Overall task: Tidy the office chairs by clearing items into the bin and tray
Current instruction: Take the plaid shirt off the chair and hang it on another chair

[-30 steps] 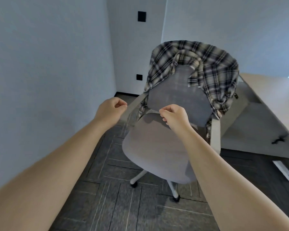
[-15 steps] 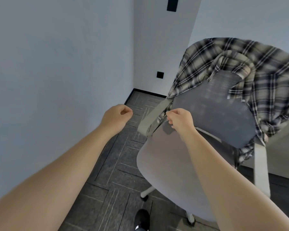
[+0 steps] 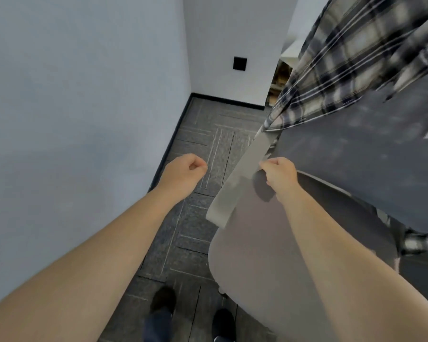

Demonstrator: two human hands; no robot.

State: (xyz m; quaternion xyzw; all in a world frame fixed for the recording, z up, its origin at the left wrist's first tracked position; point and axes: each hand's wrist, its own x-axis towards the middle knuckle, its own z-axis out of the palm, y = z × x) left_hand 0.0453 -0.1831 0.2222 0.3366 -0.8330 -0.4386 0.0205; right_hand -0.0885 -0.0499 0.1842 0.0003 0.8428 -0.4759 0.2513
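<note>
Since a second ago you are standing much closer to the office chair point(image 3: 269, 255), now filling the right of your view with its seat looking bare. Its plaid shirt point(image 3: 351, 58) is hanging over the backrest, not yet cleared, with no bin or tray showing. Your right hand point(image 3: 280, 175) is curling shut beside the armrest point(image 3: 237, 178), your left hand point(image 3: 183, 172) is fisting on nothing.

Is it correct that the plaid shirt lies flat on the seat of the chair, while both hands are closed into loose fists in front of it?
Not quite. In the head view the plaid shirt hangs over the chair's backrest; the seat is bare. The rest holds: the left hand and right hand are both loosely closed.
</note>
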